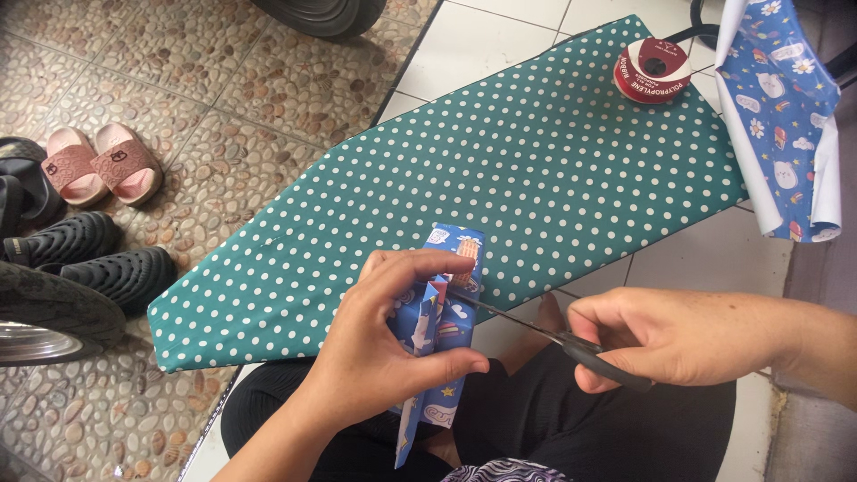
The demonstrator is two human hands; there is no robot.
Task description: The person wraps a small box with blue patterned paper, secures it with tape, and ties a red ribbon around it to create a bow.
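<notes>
My left hand (pixel 379 348) grips a small box wrapped in blue patterned paper (pixel 446 321) at the near edge of a green ironing board with white dots (pixel 500 170). My right hand (pixel 665 335) holds black-handled scissors (pixel 544 330). The blades point left and reach the wrapped box just above my left thumb. The lower part of the paper hangs down over my lap.
A dark red ribbon spool (pixel 652 70) sits at the board's far end. A sheet of blue patterned wrapping paper (pixel 786 116) hangs at the right. Pink sandals (pixel 103 165), black shoes (pixel 98 254) and a tyre (pixel 45 312) lie on the pebbled floor to the left.
</notes>
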